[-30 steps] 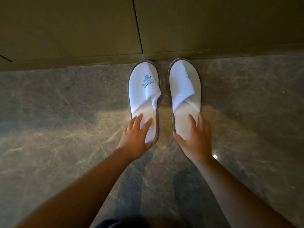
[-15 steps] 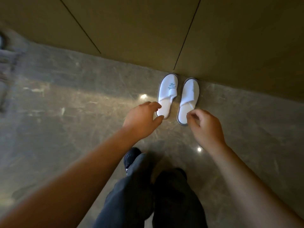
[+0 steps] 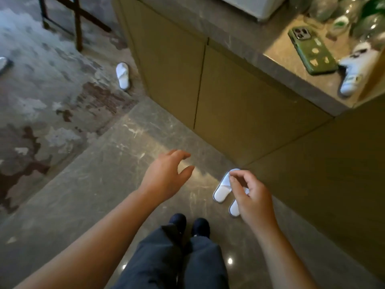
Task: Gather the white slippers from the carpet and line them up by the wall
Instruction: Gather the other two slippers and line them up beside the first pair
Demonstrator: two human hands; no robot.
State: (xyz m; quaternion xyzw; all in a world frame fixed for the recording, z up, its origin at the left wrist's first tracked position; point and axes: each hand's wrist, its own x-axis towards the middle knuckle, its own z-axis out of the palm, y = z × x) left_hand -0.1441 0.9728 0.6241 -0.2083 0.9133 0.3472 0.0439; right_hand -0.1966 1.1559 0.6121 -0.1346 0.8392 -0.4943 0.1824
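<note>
Far out beyond the left hand, at the picture's left edge, a white shape (image 3: pixel 2 64) is showing on the carpet (image 3: pixel 41 97); it is cropped and blurred, so I cannot tell whether it is another slipper. Nearer in, but well apart from both hands, a lone white slipper (image 3: pixel 123 76) is lying on the carpet just beside the cabinet corner (image 3: pixel 133 65), up and to the left of the left hand. Its long axis is running roughly away from the person, one end pointing toward the dark chair legs (image 3: pixel 78 24).

The left hand (image 3: pixel 164 178) is hovering over the stone floor (image 3: pixel 100 184), released, fingers spread and lightly curled, grasping nothing. It is the nearer hand to that slipper, so the reach probably falls to it, and the person will likely have to step that way first.

Just beside it, the right hand (image 3: pixel 250 197) is hanging loosely curled and empty above the placed pair (image 3: pixel 223 188), which is sitting side by side on the floor, toes toward the wall panel (image 3: pixel 312 174). The hand is covering part of the farther slipper of the pair.

On the counter (image 3: pixel 291 51), far beyond the right hand, a green phone (image 3: pixel 312 51) is lying.
</note>
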